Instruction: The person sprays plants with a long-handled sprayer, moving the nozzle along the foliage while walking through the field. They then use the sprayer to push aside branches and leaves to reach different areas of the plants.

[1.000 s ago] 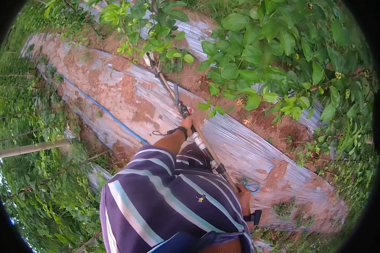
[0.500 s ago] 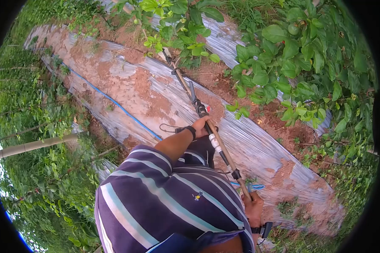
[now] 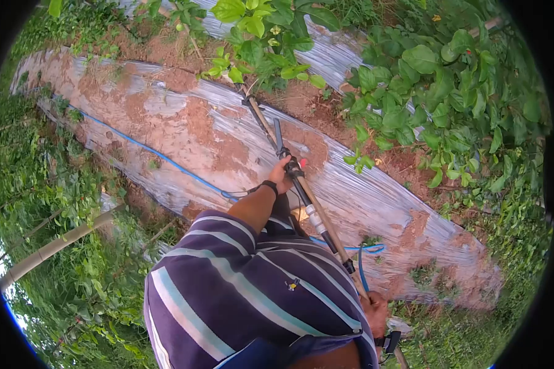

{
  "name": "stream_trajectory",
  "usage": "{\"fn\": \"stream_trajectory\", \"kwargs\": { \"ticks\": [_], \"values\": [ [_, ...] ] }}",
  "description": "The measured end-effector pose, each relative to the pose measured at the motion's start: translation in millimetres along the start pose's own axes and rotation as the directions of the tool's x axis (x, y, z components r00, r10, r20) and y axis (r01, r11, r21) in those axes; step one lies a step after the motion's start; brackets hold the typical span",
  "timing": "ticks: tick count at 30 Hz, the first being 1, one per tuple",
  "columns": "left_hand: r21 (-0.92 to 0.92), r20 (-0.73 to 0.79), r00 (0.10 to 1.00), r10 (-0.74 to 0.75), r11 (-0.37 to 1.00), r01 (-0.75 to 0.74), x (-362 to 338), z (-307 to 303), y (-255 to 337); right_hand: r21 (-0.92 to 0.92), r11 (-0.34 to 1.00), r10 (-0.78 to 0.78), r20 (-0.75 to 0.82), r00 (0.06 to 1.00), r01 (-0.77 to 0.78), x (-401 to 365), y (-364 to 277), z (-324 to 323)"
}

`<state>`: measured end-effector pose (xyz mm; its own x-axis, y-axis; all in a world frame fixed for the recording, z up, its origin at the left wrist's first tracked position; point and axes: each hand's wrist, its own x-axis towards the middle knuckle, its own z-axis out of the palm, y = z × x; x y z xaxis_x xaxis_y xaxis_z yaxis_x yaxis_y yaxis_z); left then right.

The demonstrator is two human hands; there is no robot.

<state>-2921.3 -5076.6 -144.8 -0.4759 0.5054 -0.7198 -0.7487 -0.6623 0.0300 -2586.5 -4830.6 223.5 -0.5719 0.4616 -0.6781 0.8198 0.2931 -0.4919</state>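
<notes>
A long brown pole (image 3: 317, 206) with black clamps and a white-and-black tube fixed along it runs diagonally across the middle. My left hand (image 3: 281, 174) is closed at its upper part, beside a black clamp (image 3: 293, 166). Lower down, at the right side of my striped shirt, my right hand (image 3: 376, 312) is wrapped round the pole's lower part; its fingers are partly hidden. A blue hose (image 3: 362, 270) curves beside the pole just above this hand. The pole's upper end reaches under green leaves (image 3: 252, 52).
Soil-strewn silvery plastic sheeting (image 3: 375, 203) covers a raised bed beneath the pole. Another blue hose stretch (image 3: 160, 155) crosses it at left. Leafy vines (image 3: 431, 80) hang at upper right. A thick bamboo pole (image 3: 61, 246) slants through foliage at lower left.
My left hand has shifted up and left to just beside the clamp. My right hand has moved slightly down and right with the pole. More blue hose shows near the lower part.
</notes>
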Motion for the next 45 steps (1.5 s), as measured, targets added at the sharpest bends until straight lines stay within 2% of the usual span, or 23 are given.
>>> {"fn": "stream_trajectory", "kwargs": {
  "ticks": [2, 4, 5, 8, 12, 16, 18, 19, 21, 22, 24, 25, 26, 28, 29, 32, 34, 38, 40, 41, 43, 44, 45],
  "values": [
    [-0.022, -0.006, 1.0, -0.026, 0.999, 0.026, -12.7, 14.9, -2.0, 0.031, 0.999, 0.036, 0.013, 0.999, -0.036, -10.6, -9.9, 6.1],
    [0.026, 0.044, 0.987, -0.156, 0.988, 0.155, -29.8, 28.1, 1.8, 0.084, 0.996, 0.036, 0.016, 0.999, -0.037, -16.1, -6.0, 11.4],
    [0.015, -0.073, 0.99, -0.122, 0.992, 0.124, -26.4, 25.2, -2.9, 0.13, 0.991, 0.029, 0.026, 0.999, -0.032, -18.4, 0.1, 13.8],
    [-0.047, -0.132, 0.985, -0.112, 0.993, 0.106, -8.8, 8.7, -10.5, 0.12, 0.992, 0.04, 0.021, 0.999, -0.042, -14.0, 18.5, 20.1],
    [0.04, -0.291, 0.952, -0.09, 0.994, 0.106, -1.3, 8.7, -26.2, 0.14, 0.989, 0.051, 0.036, 0.998, -0.055, -2.5, 35.3, 18.6],
    [0.139, -0.332, 0.941, -0.059, 0.984, 0.111, 6.3, 2.6, -41.4, 0.225, 0.974, 0.018, 0.077, 0.997, -0.035, 10.7, 78.9, 14.1],
    [0.296, -0.412, 0.911, 0.002, 0.946, 0.132, 11.5, -1.4, -46.8, 0.356, 0.904, 0.154, 0.244, 0.958, -0.236, 12.9, 77.7, 6.4],
    [0.309, -0.414, 0.91, 0.009, 0.942, 0.131, 13.2, -3.8, -50.2, 0.368, 0.899, 0.15, 0.247, 0.957, -0.236, 13.7, 87.1, 7.5],
    [0.519, -0.515, 0.842, 0.16, 0.84, 0.158, 14.2, 1.0, -56.9, 0.453, 0.837, 0.169, 0.319, 0.933, -0.307, 21.8, 110.6, 11.0],
    [0.529, -0.515, 0.84, 0.17, 0.835, 0.155, 18.8, 0.9, -60.3, 0.463, 0.832, 0.163, 0.323, 0.932, -0.306, 26.2, 123.1, 12.1],
    [0.739, -0.571, 0.697, 0.433, 0.642, 0.206, 52.3, -33.4, -66.0, 0.552, 0.736, 0.138, 0.445, 0.885, -0.392, 33.2, 146.4, 16.5],
    [0.782, -0.564, 0.656, 0.501, 0.58, 0.229, 51.2, -31.5, -66.8, 0.56, 0.728, 0.134, 0.45, 0.883, -0.396, 36.7, 158.4, 20.8],
    [0.815, -0.554, 0.611, 0.566, 0.517, 0.261, 49.1, -28.2, -67.5, 0.475, 0.841, 0.044, 0.417, 0.908, -0.259, 39.1, 169.8, 26.0],
    [0.849, -0.512, 0.556, 0.655, 0.292, 0.439, 10.4, 35.0, -73.2, 0.381, 0.917, -0.05, 0.397, 0.916, -0.115, 40.2, 181.3, 30.8],
    [0.849, -0.511, 0.554, 0.657, 0.286, 0.445, -4.5, 58.1, -75.4, 0.401, 0.907, -0.041, 0.384, 0.922, -0.126, 40.8, 181.9, 33.3],
    [0.825, -0.562, 0.611, 0.557, 0.336, 0.454, -25.6, 79.5, -82.2, 0.46, 0.869, -0.031, 0.423, 0.906, -0.185, 43.9, 185.0, 32.6],
    [0.826, -0.543, 0.501, 0.674, 0.319, 0.465, -16.0, 57.7, -84.7, 0.498, 0.838, -0.043, 0.468, 0.883, -0.223, 49.3, 199.1, 35.6],
    [0.853, -0.513, 0.523, 0.681, 0.337, 0.398, -17.6, 36.1, -72.5, 0.483, 0.871, -0.184, 0.489, 0.852, -0.09, 65.3, 210.4, 36.7],
    [0.727, -0.545, 0.769, 0.333, 0.645, 0.236, -25.1, 34.9, -61.6, 0.541, 0.754, 0.112, 0.455, 0.883, -0.374, 65.4, 201.0, 30.9],
    [0.711, -0.523, 0.782, 0.339, 0.68, 0.181, -13.0, 14.6, -57.7, 0.542, 0.755, 0.108, 0.454, 0.884, -0.37, 64.9, 186.5, 22.7],
    [0.655, -0.511, 0.809, 0.289, 0.741, 0.149, -18.4, 23.2, -55.9, 0.34, 0.893, 0.13, 0.434, 0.891, -0.296, 63.3, 152.3, 2.2],
    [0.591, -0.495, 0.836, 0.238, 0.798, 0.123, -19.8, 25.7, -56.3, 0.336, 0.895, 0.131, 0.432, 0.892, -0.294, 62.1, 138.8, -5.3],
    [0.587, -0.493, 0.838, 0.234, 0.8, 0.122, -11.5, 17.4, -58.1, 0.215, 0.934, 0.178, 0.415, 0.892, -0.286, 60.6, 126.7, -11.7]
  ]
}}
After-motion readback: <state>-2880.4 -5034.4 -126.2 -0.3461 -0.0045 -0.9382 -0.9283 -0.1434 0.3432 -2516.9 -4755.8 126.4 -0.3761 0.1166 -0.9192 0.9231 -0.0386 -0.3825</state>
